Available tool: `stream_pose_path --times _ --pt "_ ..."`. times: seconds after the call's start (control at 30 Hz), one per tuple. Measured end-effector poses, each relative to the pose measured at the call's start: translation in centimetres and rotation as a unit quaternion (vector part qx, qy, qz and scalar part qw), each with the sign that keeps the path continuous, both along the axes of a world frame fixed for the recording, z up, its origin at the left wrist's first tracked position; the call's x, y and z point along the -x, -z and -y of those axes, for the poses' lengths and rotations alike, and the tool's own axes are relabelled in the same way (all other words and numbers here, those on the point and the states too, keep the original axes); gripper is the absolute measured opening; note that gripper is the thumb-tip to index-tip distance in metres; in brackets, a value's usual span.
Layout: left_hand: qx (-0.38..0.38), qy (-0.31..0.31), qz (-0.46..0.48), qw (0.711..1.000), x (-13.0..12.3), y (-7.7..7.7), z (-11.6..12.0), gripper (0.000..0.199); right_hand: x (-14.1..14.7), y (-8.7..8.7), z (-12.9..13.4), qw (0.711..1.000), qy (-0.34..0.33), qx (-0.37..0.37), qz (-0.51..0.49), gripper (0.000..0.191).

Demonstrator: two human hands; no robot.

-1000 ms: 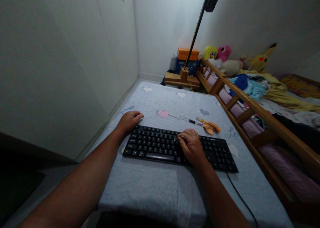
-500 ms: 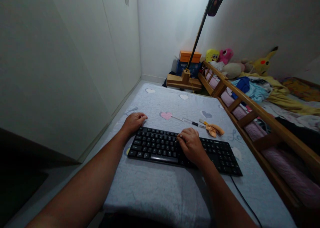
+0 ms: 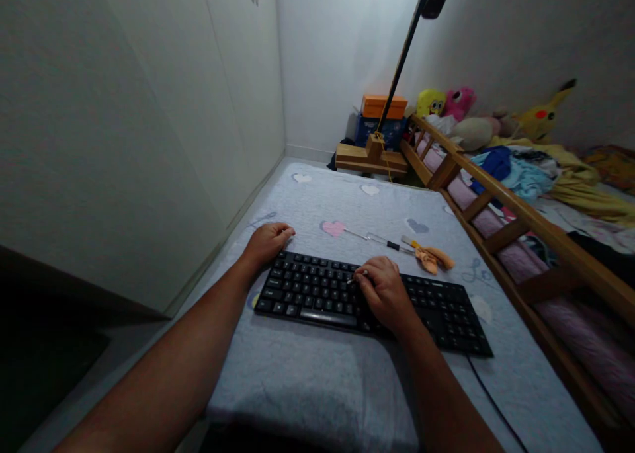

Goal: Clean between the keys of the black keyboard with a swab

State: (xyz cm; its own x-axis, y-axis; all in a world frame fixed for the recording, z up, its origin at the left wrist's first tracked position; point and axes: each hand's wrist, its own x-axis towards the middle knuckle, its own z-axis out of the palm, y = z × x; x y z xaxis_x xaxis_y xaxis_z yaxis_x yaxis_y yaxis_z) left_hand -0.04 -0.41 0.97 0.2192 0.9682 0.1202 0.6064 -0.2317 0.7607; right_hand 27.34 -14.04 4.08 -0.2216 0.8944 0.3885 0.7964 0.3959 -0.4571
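Observation:
A black keyboard lies flat on the patterned bedspread in front of me. Over its middle keys is my right hand, pinching a thin, short stick with a pale tip that looks like a cotton swab; its lower end points at the keys. My left hand rests at the keyboard's far left corner, fingers curled together, with nothing visible in them. Beyond the keyboard lie a thin metal tool with a black grip, a small yellow-banded tool and a crumpled orange cloth.
The keyboard's cable runs off toward the lower right. A wooden bed rail borders the right side, with clothes and plush toys behind it. At the back, a pole on a wooden base stands before boxes. White cabinet doors rise at left.
The pinched swab now shows more clearly at my right fingertips, its tip tilted toward the keys. The view has shifted slightly; my left hand stays at the corner.

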Motion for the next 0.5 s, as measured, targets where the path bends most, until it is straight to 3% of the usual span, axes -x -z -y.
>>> stream_pose_path --times 0.5 --pt "0.004 -0.003 0.004 1.000 -0.09 -0.39 0.14 0.039 -0.65 -0.09 0.25 0.999 0.031 -0.007 -0.023 0.018"
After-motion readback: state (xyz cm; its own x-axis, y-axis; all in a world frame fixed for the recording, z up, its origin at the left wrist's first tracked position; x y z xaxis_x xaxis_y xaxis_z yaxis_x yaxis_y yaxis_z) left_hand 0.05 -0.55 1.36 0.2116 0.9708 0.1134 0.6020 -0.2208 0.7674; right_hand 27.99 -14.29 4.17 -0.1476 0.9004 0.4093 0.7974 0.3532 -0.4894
